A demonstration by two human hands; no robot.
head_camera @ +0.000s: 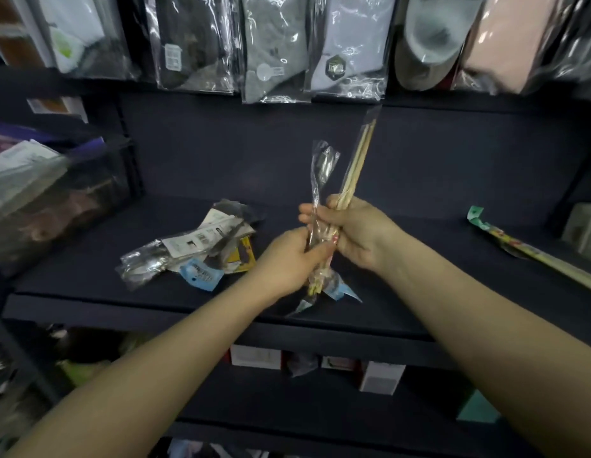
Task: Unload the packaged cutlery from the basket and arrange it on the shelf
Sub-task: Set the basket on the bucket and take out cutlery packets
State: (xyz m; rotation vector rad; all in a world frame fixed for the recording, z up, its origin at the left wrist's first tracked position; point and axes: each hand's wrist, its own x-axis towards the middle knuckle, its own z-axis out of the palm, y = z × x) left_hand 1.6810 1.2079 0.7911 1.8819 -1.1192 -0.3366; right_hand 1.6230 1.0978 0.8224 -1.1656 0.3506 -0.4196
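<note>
1. While both forearms reach in from the bottom corners of the frame, the two hands meet at the centre, over the dark shelf [403, 233].
2. The right hand [356, 233] is curled round a packet of wooden chopsticks [358, 161], which stands nearly upright and leans toward the upper right, its clear sleeve rising past the tips.
3. The left hand [287, 262], just below and left of the right one, has its fingers curled round the lower part of a spoon in a clear wrapper [323, 170]; the bowl of the spoon stands above both hands, just left of the chopsticks.
4. The two packets are pressed side by side where the hands meet, and their printed lower ends hang beneath the hands, close over the shelf's front edge.
5. Left of centre, a loose pile of packaged cutlery [191, 249] lies on the shelf, with a shiny spoon, white barcode labels, a blue tag and a yellow card showing.
6. At the right edge, another long chopstick packet [532, 251] lies flat on the shelf, well apart from the hands.
7. Along the top of the frame, bagged socks [274, 51] hang in a row.
8. At the left edge I see a dark mesh basket [56, 200], blurred, holding packets I cannot make out.
9. Below the shelf, small boxes [381, 376] sit on a lower level.
</note>
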